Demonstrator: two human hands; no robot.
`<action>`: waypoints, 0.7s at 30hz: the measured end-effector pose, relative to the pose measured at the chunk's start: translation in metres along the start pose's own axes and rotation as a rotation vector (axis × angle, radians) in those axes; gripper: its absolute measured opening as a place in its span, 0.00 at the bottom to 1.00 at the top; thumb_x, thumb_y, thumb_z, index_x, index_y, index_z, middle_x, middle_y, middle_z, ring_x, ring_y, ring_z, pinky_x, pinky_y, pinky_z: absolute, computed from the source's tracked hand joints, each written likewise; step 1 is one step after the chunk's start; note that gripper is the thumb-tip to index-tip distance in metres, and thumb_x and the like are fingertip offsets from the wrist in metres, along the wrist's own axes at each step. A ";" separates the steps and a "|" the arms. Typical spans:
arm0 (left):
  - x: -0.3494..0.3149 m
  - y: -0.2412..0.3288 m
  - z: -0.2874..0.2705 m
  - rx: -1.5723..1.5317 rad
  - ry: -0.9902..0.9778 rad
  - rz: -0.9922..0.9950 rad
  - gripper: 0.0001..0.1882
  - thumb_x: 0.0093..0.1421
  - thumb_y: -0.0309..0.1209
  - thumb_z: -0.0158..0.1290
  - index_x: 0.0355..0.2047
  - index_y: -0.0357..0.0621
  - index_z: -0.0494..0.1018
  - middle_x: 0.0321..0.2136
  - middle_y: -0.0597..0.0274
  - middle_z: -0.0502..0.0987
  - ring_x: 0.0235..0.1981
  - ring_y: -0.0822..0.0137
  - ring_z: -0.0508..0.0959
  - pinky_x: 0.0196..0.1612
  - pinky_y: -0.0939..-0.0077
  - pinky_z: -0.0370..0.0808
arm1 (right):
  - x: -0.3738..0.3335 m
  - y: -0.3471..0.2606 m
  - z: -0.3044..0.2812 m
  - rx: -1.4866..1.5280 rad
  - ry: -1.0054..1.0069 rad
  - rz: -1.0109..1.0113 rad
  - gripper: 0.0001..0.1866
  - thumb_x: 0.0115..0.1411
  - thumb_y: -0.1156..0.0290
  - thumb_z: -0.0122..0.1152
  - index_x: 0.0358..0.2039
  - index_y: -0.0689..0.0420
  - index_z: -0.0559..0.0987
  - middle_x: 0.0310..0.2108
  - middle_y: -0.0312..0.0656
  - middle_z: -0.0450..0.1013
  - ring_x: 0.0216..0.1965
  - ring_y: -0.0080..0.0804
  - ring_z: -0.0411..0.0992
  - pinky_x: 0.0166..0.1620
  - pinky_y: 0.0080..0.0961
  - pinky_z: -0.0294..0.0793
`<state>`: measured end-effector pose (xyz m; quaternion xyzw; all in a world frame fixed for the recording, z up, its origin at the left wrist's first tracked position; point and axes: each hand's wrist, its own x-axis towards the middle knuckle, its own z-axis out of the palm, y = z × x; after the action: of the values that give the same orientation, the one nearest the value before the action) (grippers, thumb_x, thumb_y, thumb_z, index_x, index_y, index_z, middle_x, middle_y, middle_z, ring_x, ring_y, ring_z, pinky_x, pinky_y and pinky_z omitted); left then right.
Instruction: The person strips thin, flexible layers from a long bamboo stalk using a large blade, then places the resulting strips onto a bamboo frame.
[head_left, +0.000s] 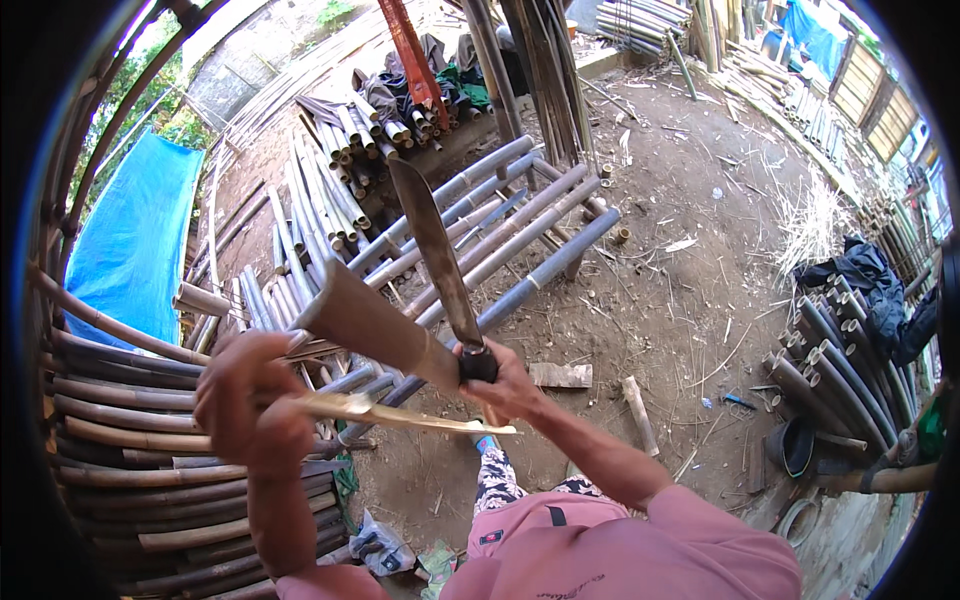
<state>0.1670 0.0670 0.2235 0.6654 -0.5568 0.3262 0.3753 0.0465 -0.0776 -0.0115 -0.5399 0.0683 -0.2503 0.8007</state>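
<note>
My right hand is closed around the black handle of a machete, whose long dark blade points up and away. A broad brown bamboo piece lies across just left of the blade, its narrower end against my right hand; whether those fingers also grip it is hidden. At the left my left hand is raised with its fingers curled on a pale split bamboo strip. The strip reaches right, below my right hand. Beneath both hands is a low rack of bamboo poles.
Curved bamboo poles are stacked along the left, near a blue tarp. Cut bamboo tubes lie in a pile ahead. More dark tubes stand at the right. Short offcuts and shavings litter the dirt floor.
</note>
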 end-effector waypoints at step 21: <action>-0.231 -0.272 -0.055 -0.002 0.557 -0.563 0.14 0.66 0.37 0.45 0.38 0.35 0.66 0.19 0.64 0.65 0.11 0.77 0.57 0.16 0.80 0.61 | 0.381 0.281 0.025 -1.544 -0.694 0.165 0.18 0.45 0.60 0.61 0.37 0.55 0.76 0.34 0.49 0.77 0.43 0.46 0.74 0.50 0.41 0.67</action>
<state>0.3958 0.2556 0.0169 0.6776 -0.2298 0.3781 0.5874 0.4777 -0.1559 -0.1930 -0.9743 0.0096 0.1056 0.1989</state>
